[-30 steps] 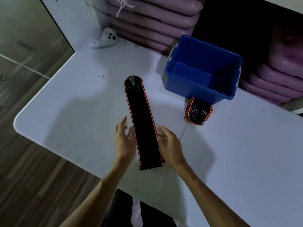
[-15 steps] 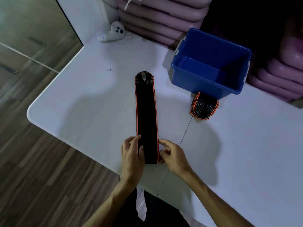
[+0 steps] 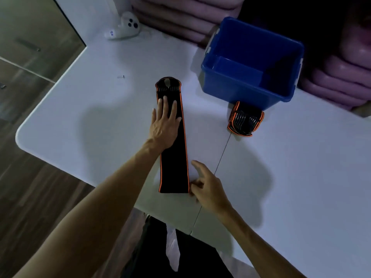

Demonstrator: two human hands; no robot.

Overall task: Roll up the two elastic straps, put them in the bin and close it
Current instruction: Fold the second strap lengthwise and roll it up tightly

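Strap [image 3: 174, 157] lies flat and stretched out on the white worktop [image 3: 90, 121], black with orange edges, its near end toward me and its rounded far end pointing away. My left hand [image 3: 165, 125] presses down on its far half, palm flat and fingers straight, no grip closed round anything. My right hand [image 3: 208, 189] sits just beside the strap's near right corner, fingers loosely bent with the forefinger raised; the tips look to touch the edge there, but I cannot tell whether they pinch it. The second strap [image 3: 246, 119] is already rolled into a bundle and stands on the worktop to the right, touching or nearly touching the front wall of the blue bin [image 3: 241, 91]. The bin is open, with no strap inside. Beyond the flat strap, near the worktop's far left corner, lies a white controller [image 3: 125, 27], and a small pale scrap [image 3: 121, 76] lies between it and the strap. Pink pads [image 3: 341, 77] are stacked behind the bin, and wood flooring [image 3: 30, 187] shows at the left.
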